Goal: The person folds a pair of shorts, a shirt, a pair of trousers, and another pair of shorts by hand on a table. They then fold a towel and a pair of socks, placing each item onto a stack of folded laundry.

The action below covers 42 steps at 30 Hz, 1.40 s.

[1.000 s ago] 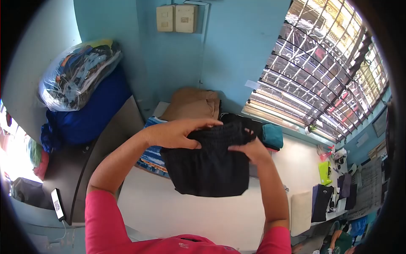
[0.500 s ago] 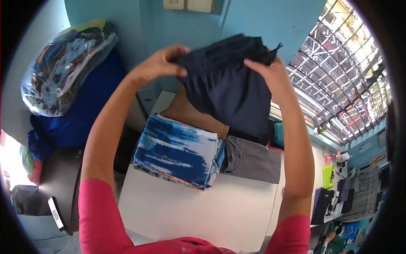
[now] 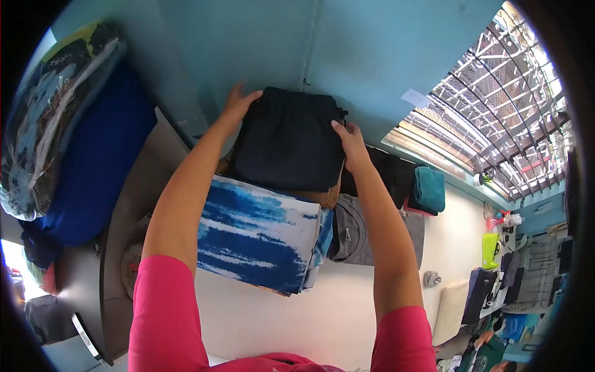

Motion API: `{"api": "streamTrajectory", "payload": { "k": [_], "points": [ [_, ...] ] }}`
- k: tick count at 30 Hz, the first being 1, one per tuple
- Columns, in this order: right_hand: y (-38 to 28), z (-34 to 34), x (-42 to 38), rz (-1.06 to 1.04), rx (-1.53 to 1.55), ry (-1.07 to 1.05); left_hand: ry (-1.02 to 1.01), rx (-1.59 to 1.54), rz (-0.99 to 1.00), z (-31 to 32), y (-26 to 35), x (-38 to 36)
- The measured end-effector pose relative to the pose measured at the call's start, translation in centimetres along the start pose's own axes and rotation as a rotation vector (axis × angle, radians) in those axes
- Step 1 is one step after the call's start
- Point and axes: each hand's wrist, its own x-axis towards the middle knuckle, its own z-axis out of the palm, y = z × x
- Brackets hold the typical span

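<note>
A folded black garment (image 3: pixel 288 142) lies flat on top of a brown folded one (image 3: pixel 327 197) near the blue wall. My left hand (image 3: pixel 238 108) is at its upper left corner, fingers apart, the thumb touching the edge. At its right edge, my right hand (image 3: pixel 351 144) has the thumb on top and the other fingers partly hidden along the side. Nearer to me is a stack of blue and white patterned cloth (image 3: pixel 260 235). A grey folded garment (image 3: pixel 359 232) lies to the right of that stack.
Black cloth (image 3: pixel 389 177) and a teal folded cloth (image 3: pixel 429 189) are at the right, below a barred window (image 3: pixel 477 105). A small grey item (image 3: pixel 432 278) lies on the white table (image 3: pixel 334 310). Bagged clothes (image 3: pixel 56 124) rest on blue cloth (image 3: pixel 105 155) at the left.
The black garment has gone from being held in the air to lying on the brown one. Both hands have come down with it, and the view has shifted.
</note>
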Motion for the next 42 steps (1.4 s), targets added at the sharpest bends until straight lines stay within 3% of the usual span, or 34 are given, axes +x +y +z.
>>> {"api": "streamTrajectory", "payload": {
  "k": [3, 5, 7, 9, 10, 12, 14, 15, 16, 18, 19, 20, 21, 23, 27, 28, 30, 33, 38, 42],
  "points": [
    [-0.2, 1.2, -1.5, -0.113, -0.014, 0.150, 0.012, 0.014, -0.022, 0.2, -1.6, 0.0],
    [1.2, 0.5, 0.1, -0.278, -0.321, 0.129, -0.071, 0.036, -0.043, 0.4, -1.8, -0.2],
    [0.8, 0.8, -0.7, -0.335, -0.380, 0.183, -0.149, 0.054, -0.059, 0.6, -2.1, -0.3],
    [1.1, 0.6, -0.9, -0.439, -0.428, 0.241, -0.051, 0.289, 0.166, 0.9, -2.3, -0.7],
    [1.4, 0.3, -1.1, -0.441, -0.426, 0.253, -0.061, 0.288, 0.172, 1.3, -2.2, -1.1],
    [2.2, -0.9, -1.8, -0.302, -0.495, 0.344, 0.302, 0.706, 0.568, 2.7, -1.7, -2.5],
    [3.6, -3.1, -2.3, -0.494, -0.517, 0.406, 0.190, 0.733, 0.865, 4.0, 1.5, -6.6],
    [2.8, -3.6, -5.4, -0.643, -0.644, 0.426, 0.062, 0.763, 0.939, 4.7, 2.7, -8.4],
    [2.7, -4.4, -7.4, -0.666, -0.623, 0.428, -0.078, 0.775, 1.032, 5.3, 3.4, -9.8],
    [6.0, -6.8, -11.6, -0.949, -0.569, 0.478, -0.378, 0.848, 0.989, 6.5, 2.3, -11.0],
    [7.0, -7.6, -14.7, -0.820, -0.452, 0.433, -0.399, 0.939, 0.957, 6.6, 1.9, -11.8],
    [7.9, -8.7, -18.1, -0.951, -0.621, 0.504, -0.368, 1.004, 0.967, 6.8, 1.2, -12.1],
    [9.5, -9.6, -21.6, -0.827, -0.474, 0.436, -0.360, 1.013, 0.975, 6.9, 1.5, -13.0],
    [12.5, -11.6, -27.0, -0.737, -0.483, 0.405, -0.384, 1.080, 1.052, 8.2, 3.7, -16.0],
    [17.8, -13.8, -36.4, -0.301, -0.477, 0.405, -0.732, 1.077, 1.203, 12.3, 3.9, -20.2],
    [19.1, -14.6, -38.7, -0.279, -0.491, 0.379, -0.739, 1.074, 1.226, 13.1, 3.1, -20.4],
    [21.7, -16.0, -43.4, -0.201, -0.514, 0.349, -0.737, 1.451, 1.227, 14.1, 1.5, -19.5],
    [26.1, -18.0, -49.7, -0.108, -0.481, 0.368, -0.659, 1.417, 1.370, 15.2, 1.5, -19.6],
    [30.0, -20.1, -58.9, -0.012, -0.361, 0.588, -0.623, 1.840, 1.255, 15.0, 0.6, -17.8],
    [31.8, -21.2, -62.6, 0.134, -0.291, 0.750, -0.501, 1.761, 1.335, 14.6, -1.7, -14.6]
  ]
}}
